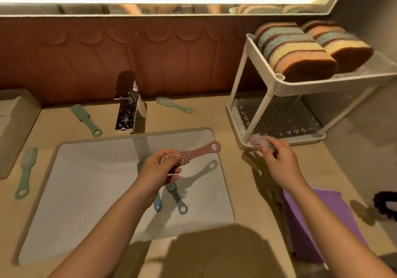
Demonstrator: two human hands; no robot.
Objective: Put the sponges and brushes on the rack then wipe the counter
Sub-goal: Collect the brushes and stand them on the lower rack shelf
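Observation:
My left hand [160,170] is shut on a pink brush [199,151] above the sink, its handle pointing right. My right hand [279,159] is shut on another pink brush [261,140], bristle head at the front edge of the white two-tier rack's [279,85] lower shelf. Several sponges [300,48] stand in rows on the rack's top shelf. Three green brushes lie on the counter: one left of the faucet [86,116], one behind it [174,104], one at far left [25,171]. A blue brush [157,203] and a grey brush [177,198] lie in the sink.
The white sink basin [86,192] fills the middle, with a chrome faucet [126,106] behind it. A purple cloth [318,217] lies on the counter at right, a dark scrunchie-like object [386,204] at the far right edge. A box-like object [12,127] sits far left.

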